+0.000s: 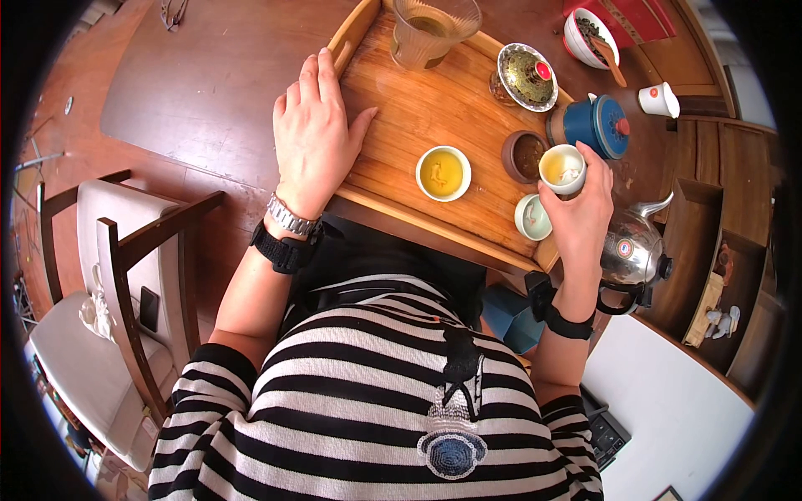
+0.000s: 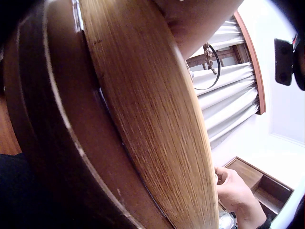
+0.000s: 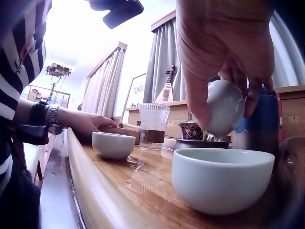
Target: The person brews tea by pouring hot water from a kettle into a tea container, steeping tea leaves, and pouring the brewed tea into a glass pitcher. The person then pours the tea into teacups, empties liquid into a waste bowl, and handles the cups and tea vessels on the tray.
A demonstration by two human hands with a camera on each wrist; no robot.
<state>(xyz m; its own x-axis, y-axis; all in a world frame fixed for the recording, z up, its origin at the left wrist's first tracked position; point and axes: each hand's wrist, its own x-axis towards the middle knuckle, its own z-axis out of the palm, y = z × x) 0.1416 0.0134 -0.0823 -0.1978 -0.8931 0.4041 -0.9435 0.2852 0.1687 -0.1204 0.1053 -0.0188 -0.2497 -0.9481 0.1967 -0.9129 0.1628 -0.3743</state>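
My right hand (image 1: 582,213) pinches a small white teacup (image 1: 551,179) between thumb and fingers, with pale yellow tea in it. In the right wrist view the held cup (image 3: 225,109) is tipped well over, its lower edge close above the dark brown cup (image 1: 508,155). A pale green teacup (image 1: 531,224) stands under that wrist on the wooden tray (image 1: 388,125). Another white teacup (image 1: 443,198), filled with yellow tea, sits mid-tray. On the tray's left end lies my left hand (image 1: 313,142), fingers extended forward and thumb spread over the tray.
A ribbed glass pitcher (image 1: 409,50) and a lidded patterned bowl (image 1: 526,79) stand at the tray's far side. To the right are a blue pot (image 1: 585,125), a steel kettle (image 1: 631,255), a paper cup (image 1: 656,99) and a bowl of tea leaves (image 1: 576,46) with a wooden scoop.
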